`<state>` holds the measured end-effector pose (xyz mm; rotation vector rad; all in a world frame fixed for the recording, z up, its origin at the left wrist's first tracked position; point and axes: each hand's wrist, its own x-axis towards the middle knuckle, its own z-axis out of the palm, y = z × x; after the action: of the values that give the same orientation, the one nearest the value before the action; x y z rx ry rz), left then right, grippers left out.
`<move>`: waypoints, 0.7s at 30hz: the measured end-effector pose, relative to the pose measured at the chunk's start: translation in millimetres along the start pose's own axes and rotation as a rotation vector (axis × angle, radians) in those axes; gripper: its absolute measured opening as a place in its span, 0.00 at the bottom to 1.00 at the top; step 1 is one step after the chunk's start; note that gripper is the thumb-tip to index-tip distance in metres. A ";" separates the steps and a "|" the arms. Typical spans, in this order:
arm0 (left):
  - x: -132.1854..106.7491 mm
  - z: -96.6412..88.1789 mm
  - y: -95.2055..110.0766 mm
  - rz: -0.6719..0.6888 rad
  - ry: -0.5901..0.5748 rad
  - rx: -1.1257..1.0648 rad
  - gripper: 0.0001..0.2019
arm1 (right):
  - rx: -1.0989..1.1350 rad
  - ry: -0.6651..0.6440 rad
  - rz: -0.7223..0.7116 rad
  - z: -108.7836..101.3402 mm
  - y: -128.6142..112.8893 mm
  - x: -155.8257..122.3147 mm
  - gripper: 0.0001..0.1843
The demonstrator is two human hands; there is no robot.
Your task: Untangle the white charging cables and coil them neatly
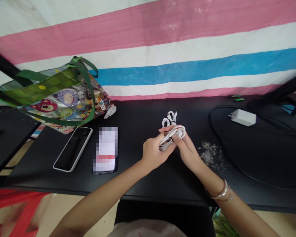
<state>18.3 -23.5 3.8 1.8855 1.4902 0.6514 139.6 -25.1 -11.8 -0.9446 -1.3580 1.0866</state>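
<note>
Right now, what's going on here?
A person is holding a coiled white cable in both hands, the left hand and the right hand, just above a black table. The cable's ends stick up beyond the hands. To the left lie a white-edged phone, a second phone with a blurred screen and a colourful cartoon bag. To the right sits a white charger.
</note>
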 end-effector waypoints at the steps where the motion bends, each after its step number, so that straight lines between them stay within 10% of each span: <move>1: 0.0 -0.2 -0.5 0.010 0.005 0.015 0.11 | -0.007 -0.002 0.009 -0.8 0.0 0.4 0.17; 21: 1.2 -6.5 -2.2 0.040 -0.193 0.170 0.12 | 0.096 -0.232 0.237 -25.6 -10.2 7.7 0.14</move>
<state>12.4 -20.9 6.5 2.0474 1.4241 0.3576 165.0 -18.1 -0.6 -0.9472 -1.3900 1.4661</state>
